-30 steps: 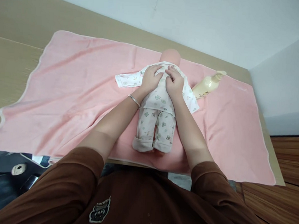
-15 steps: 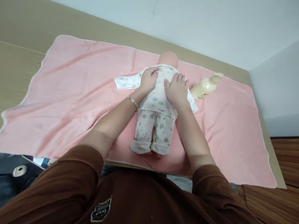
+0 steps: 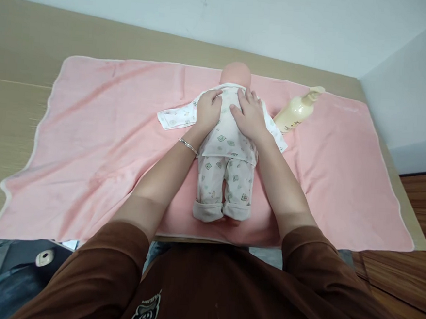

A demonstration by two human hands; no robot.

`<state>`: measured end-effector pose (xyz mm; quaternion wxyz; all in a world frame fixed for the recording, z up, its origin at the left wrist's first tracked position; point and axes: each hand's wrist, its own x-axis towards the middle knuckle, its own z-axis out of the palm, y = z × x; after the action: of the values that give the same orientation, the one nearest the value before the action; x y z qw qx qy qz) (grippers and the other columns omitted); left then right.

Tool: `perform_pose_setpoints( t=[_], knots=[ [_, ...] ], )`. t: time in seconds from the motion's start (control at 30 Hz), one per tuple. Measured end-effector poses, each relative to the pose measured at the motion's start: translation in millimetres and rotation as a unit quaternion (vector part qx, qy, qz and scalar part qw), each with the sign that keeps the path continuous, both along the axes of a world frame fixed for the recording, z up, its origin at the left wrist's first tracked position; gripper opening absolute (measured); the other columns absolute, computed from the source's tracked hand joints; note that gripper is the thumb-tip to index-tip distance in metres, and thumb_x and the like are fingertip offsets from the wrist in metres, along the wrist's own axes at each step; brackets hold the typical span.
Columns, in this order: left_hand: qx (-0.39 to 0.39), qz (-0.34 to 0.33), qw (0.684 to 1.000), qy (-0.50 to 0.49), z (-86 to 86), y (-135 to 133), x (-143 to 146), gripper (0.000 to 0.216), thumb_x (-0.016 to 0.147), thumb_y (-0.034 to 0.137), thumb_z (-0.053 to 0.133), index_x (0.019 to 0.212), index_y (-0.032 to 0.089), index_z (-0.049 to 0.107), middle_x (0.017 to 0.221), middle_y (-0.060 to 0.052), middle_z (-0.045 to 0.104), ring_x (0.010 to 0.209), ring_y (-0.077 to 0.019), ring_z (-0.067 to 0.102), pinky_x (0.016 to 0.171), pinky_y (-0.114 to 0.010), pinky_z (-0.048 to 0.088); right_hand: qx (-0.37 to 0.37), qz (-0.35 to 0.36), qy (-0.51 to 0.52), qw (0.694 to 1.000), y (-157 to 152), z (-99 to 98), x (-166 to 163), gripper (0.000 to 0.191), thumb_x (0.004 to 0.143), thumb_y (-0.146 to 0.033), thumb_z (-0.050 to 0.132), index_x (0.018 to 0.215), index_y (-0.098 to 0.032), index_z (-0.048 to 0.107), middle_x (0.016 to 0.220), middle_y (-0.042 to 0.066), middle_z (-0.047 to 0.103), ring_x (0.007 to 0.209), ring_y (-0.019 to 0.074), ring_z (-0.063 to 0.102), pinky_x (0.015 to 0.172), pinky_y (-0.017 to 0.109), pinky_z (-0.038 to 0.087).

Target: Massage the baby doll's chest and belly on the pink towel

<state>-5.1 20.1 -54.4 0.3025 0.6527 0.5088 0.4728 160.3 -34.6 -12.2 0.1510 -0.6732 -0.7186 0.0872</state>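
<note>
A baby doll (image 3: 228,146) in a printed white top and trousers lies face down on a pink towel (image 3: 98,137), head pointing away from me. My left hand (image 3: 207,111) rests flat on the doll's upper back, left of the middle, a silver bangle on its wrist. My right hand (image 3: 250,117) lies flat on the right side of the back, fingers stretched toward the neck. Both hands press on the cloth and hold nothing. The doll's sleeves spread out to either side.
A cream pump bottle (image 3: 297,114) lies on its side on the towel just right of the doll. The towel covers a tan table (image 3: 19,58) against a white wall. Wooden floor (image 3: 419,285) shows at right, dark objects (image 3: 15,267) at lower left.
My right hand slid from the doll's right shoulder back toward the middle of the upper back. My left hand stayed on the left side. The view shifted slightly.
</note>
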Motion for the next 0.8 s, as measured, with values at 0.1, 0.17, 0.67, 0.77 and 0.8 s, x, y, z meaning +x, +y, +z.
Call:
perform_pose_setpoints(
  t=[0.1, 0.17, 0.67, 0.77, 0.8],
  knots=[
    [0.0, 0.002, 1.0, 0.001, -1.1, -1.1, 0.5, 0.036, 0.1, 0.02, 0.053, 0.122, 0.026, 0.081, 0.142, -0.005, 0.082, 0.14, -0.0239, 0.07, 0.13, -0.038, 0.05, 0.029, -0.042, 0.024, 0.998, -11.4, -9.3, -11.7, 0.082, 0.112, -0.06, 0.038, 0.174, -0.006, 0.037, 0.185, 0.026, 0.032, 0.175, 0.0461, 0.027, 0.141, 0.078, 0.017],
    [-0.001, 0.004, 1.0, -0.002, -2.2, -1.0, 0.8, 0.035, 0.1, 0.02, 0.053, 0.12, 0.027, 0.081, 0.14, -0.005, 0.082, 0.139, -0.0246, 0.07, 0.13, -0.039, 0.05, 0.059, -0.053, 0.017, 0.997, -25.6, -10.1, -27.4, 0.079, 0.112, -0.056, 0.037, 0.172, -0.005, 0.04, 0.183, 0.027, 0.034, 0.175, 0.0474, 0.027, 0.142, 0.079, 0.016],
    [-0.009, -0.019, 1.0, -0.011, 2.1, -4.4, 4.4, 0.036, 0.106, 0.025, 0.047, 0.122, 0.026, 0.079, 0.146, -0.007, 0.079, 0.147, -0.0275, 0.066, 0.139, -0.047, 0.042, 0.0, -0.039, -0.007, 0.999, -8.3, 2.6, -3.8, 0.072, 0.115, -0.051, 0.033, 0.177, -0.014, 0.034, 0.188, 0.019, 0.029, 0.178, 0.0414, 0.022, 0.143, 0.073, 0.018],
    [0.001, -0.012, 1.0, 0.013, 2.5, -4.7, 4.7, 0.036, 0.106, 0.025, 0.048, 0.123, 0.025, 0.079, 0.144, -0.009, 0.08, 0.143, -0.0276, 0.068, 0.135, -0.045, 0.046, 0.002, 0.009, -0.037, 0.999, -22.6, 5.4, -25.3, 0.07, 0.112, -0.039, 0.039, 0.176, -0.009, 0.036, 0.188, 0.02, 0.028, 0.178, 0.0417, 0.021, 0.145, 0.069, 0.018],
    [0.005, -0.008, 1.0, 0.029, 2.1, -4.3, 4.8, 0.036, 0.106, 0.023, 0.048, 0.123, 0.023, 0.079, 0.143, -0.01, 0.08, 0.142, -0.0277, 0.069, 0.134, -0.044, 0.048, 0.002, 0.037, -0.043, 0.998, -25.3, 6.2, -31.8, 0.069, 0.111, -0.035, 0.04, 0.175, -0.01, 0.038, 0.188, 0.018, 0.029, 0.178, 0.0407, 0.02, 0.146, 0.068, 0.017]
  ],
)
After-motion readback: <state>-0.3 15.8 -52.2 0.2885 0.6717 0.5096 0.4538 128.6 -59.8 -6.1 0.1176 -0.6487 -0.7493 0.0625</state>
